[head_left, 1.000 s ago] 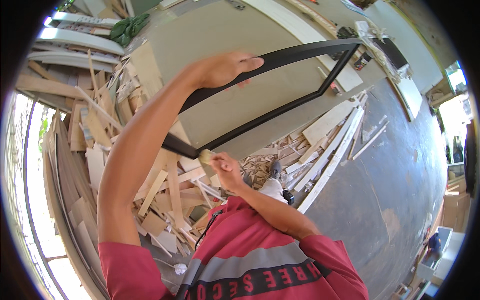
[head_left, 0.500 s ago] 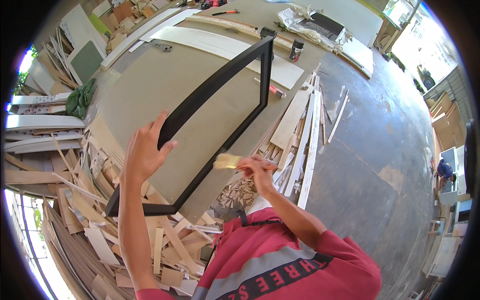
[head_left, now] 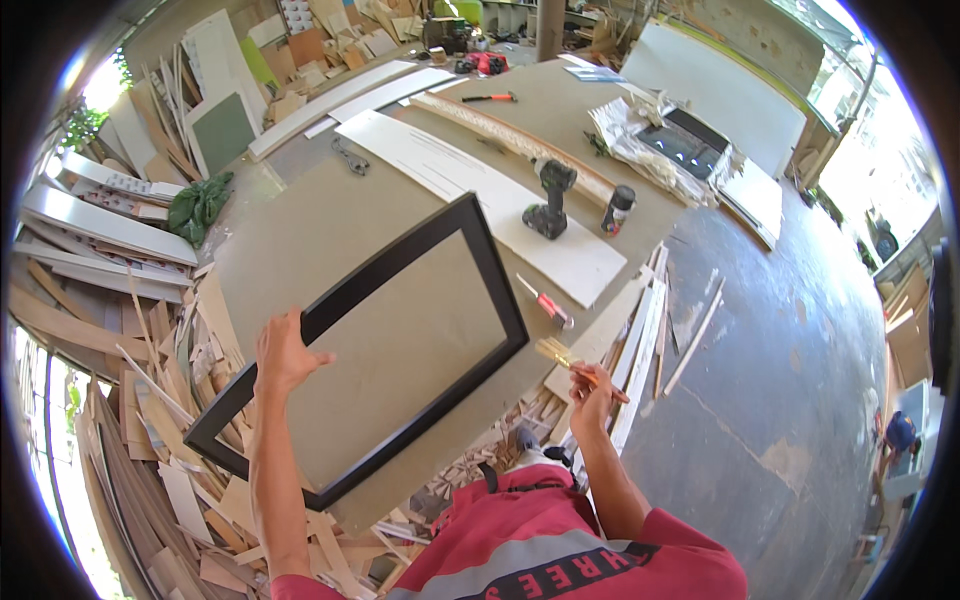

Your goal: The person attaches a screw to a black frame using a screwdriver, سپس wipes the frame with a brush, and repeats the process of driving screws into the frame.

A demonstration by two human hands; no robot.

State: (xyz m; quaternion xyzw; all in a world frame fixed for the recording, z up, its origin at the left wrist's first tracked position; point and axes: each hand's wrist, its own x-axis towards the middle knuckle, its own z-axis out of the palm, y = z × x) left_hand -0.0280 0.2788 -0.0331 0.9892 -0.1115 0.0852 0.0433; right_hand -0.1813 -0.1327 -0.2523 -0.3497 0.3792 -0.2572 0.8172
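Observation:
My left hand (head_left: 286,355) is closed on the upper left side of a black rectangular frame (head_left: 385,262), thumb reaching over its inner edge. The frame is tilted above the worktable, and the tabletop shows through its opening. Off the frame's right corner, my right hand (head_left: 592,400) grips a paintbrush (head_left: 556,352) by its reddish handle, pale bristles pointing up and left. The bristles are apart from the frame. Between brush and white board lies a red-handled tool (head_left: 550,308).
On a long white board (head_left: 440,170) stands a cordless drill (head_left: 550,200), with a dark can (head_left: 618,210) beside it. An orange-handled hammer (head_left: 490,97) lies farther back. Wood offcuts (head_left: 190,480) pile up at left; strips (head_left: 640,350) lie at right. Another person (head_left: 900,435) is far right.
The brush has moved right, away from the frame's lower edge. The frame has turned so its opening shows wider, and my left hand still holds it. My view has lifted, showing more of the table's far side.

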